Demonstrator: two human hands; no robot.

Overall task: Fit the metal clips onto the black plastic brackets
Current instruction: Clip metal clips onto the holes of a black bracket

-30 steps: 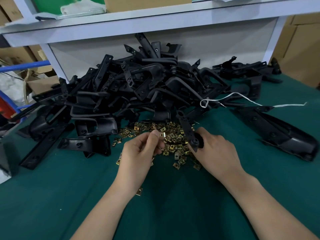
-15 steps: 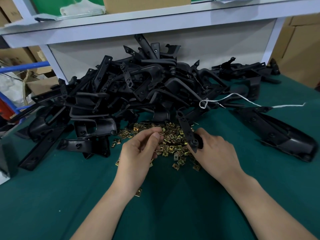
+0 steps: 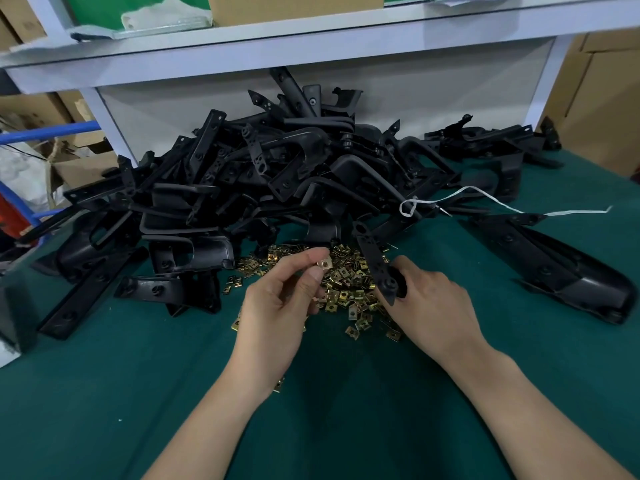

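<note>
My left hand [image 3: 277, 306] pinches one small brass-coloured metal clip [image 3: 325, 263] between thumb and fingertips, raised just above a loose heap of metal clips [image 3: 346, 289] on the green table. My right hand [image 3: 429, 299] grips the lower end of a long black plastic bracket [image 3: 375, 263], which stands tilted up and to the left, its top over the clip heap. The pinched clip is a short way left of the bracket and apart from it.
A big tangled pile of black brackets [image 3: 277, 181] fills the table behind the clips. Single brackets lie at the left [image 3: 93, 289] and right [image 3: 561, 261]. A white string [image 3: 485, 197] trails across the right. A white shelf frame [image 3: 311, 39] stands behind.
My left hand has lifted and turned slightly, so the pinched clip now shows flat between its fingertips. My right hand and its bracket have hardly moved.
</note>
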